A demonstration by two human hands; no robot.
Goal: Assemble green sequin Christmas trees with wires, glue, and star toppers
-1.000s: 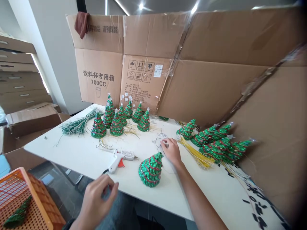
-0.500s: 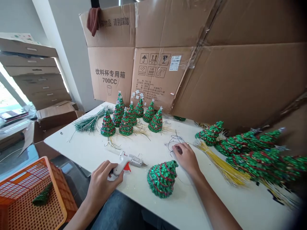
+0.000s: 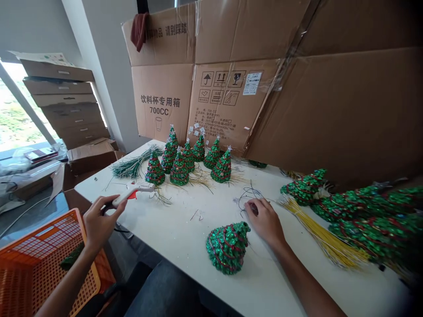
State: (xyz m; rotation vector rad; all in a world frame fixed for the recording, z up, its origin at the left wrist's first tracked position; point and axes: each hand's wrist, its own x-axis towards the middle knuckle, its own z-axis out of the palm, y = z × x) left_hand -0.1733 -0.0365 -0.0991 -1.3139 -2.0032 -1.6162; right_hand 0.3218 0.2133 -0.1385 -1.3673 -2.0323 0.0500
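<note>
In my left hand point(image 3: 102, 222), raised over the table's left edge, is a white glue gun point(image 3: 127, 193) with a red trigger; its nozzle points right, towards the small trees. My right hand point(image 3: 266, 222) rests on the white table with its fingers curled around a small dark thing, mostly hidden. Thin dark wire point(image 3: 249, 193) loops beside those fingers. Left of my right forearm stands a green tinsel Christmas tree point(image 3: 228, 248) with red garland and no star on its tip. Neither hand touches it. Small scraps point(image 3: 199, 215) lie on the tabletop.
Several small trees with stars point(image 3: 179, 169) stand at the back, beside a bundle of green wire stems point(image 3: 135, 162). More trees point(image 3: 304, 187) lie at the right near yellow stems point(image 3: 324, 233). Cardboard point(image 3: 165, 88) walls the back; an orange basket point(image 3: 95, 275) sits lower left.
My left hand has lifted the glue gun and carried it left and away from the tree. My right hand stays by the wire. The view has turned slightly left.
</note>
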